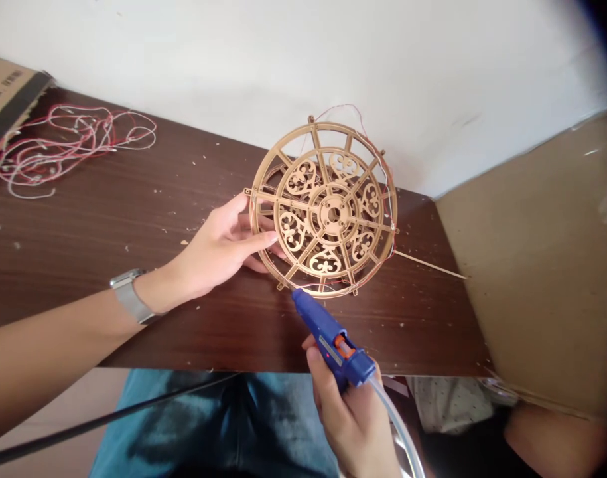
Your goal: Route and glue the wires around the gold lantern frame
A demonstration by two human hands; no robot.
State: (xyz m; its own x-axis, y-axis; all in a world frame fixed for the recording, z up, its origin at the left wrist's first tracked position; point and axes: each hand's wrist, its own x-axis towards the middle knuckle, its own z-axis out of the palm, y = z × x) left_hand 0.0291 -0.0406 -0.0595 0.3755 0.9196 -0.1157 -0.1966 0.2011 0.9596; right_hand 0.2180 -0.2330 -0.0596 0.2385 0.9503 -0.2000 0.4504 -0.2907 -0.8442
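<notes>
Two things are held: left hand (221,249) grasps the openwork wheel (325,214), spreading right of that grip; right hand (345,408) clasps a glue gun (326,335), nozzle (298,295) nearby; gluing seems in hand, next needing steadiness.

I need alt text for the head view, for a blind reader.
The left hand holds a round tan openwork frame at a dark brown table, while the right hand points a blue glue gun at it, close up. Tangled wires lie farther left.
</notes>
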